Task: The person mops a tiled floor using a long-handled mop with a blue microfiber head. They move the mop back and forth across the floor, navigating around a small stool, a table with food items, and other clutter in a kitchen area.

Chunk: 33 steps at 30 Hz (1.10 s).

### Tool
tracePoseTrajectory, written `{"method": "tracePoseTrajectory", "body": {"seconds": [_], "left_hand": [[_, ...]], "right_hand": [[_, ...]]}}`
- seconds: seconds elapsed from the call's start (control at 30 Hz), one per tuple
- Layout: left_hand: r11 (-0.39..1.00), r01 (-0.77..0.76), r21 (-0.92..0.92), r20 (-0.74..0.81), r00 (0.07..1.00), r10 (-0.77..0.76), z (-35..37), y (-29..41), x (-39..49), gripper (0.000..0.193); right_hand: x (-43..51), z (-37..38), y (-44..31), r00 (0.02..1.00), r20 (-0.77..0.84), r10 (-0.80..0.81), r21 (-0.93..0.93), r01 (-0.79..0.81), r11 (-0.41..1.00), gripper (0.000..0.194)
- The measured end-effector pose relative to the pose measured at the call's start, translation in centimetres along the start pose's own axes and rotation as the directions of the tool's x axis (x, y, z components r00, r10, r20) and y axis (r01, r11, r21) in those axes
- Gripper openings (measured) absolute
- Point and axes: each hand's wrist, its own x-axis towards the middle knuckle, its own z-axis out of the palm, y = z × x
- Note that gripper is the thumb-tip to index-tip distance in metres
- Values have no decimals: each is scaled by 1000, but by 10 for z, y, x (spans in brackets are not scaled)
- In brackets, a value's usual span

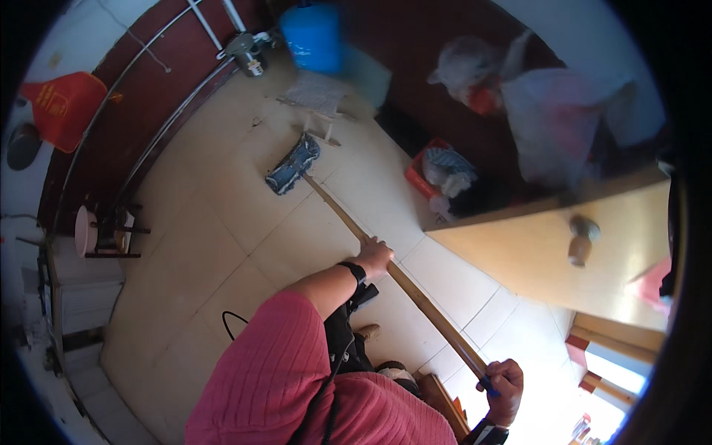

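Note:
A long wooden-handled mop point(428, 303) runs diagonally from the lower right to the floor ahead. Its flat head, wrapped in frayed blue cloth point(292, 165), rests on the pale floor tiles. Around the middle of the handle closes my left hand point(376, 256), with a dark band on the wrist. My right hand point(505, 384) grips the handle's top end, where something blue covers the tip. Just beyond the mop head stands a low stool point(322, 125) with light legs.
A blue bucket-like container point(311, 39) stands at the back wall. To the right are a red basket point(420, 181) with bags and a wooden door point(534, 250) with a knob. Along the left lie pipes point(183, 103), a red dustpan point(69, 108) and a dark stool point(119, 231).

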Motion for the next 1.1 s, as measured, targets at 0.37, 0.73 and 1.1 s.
{"method": "tracePoseTrajectory", "body": {"seconds": [0.37,0.73,1.1], "left_hand": [[838,-471,-276,176,832,526,40,227,-54,17],[794,-570,-212,205,768,606,23,211,-18,15],[854,-515,72,167,851,499,11,84,98,11]], "right_hand": [[-217,-103,-52,968,-149,-201,-320,145,936,18],[-174,-81,-56,959,-74,-273,-125,263,957,20],[-38,-40,7,937,-349,-36,11,42,999,9]]}}
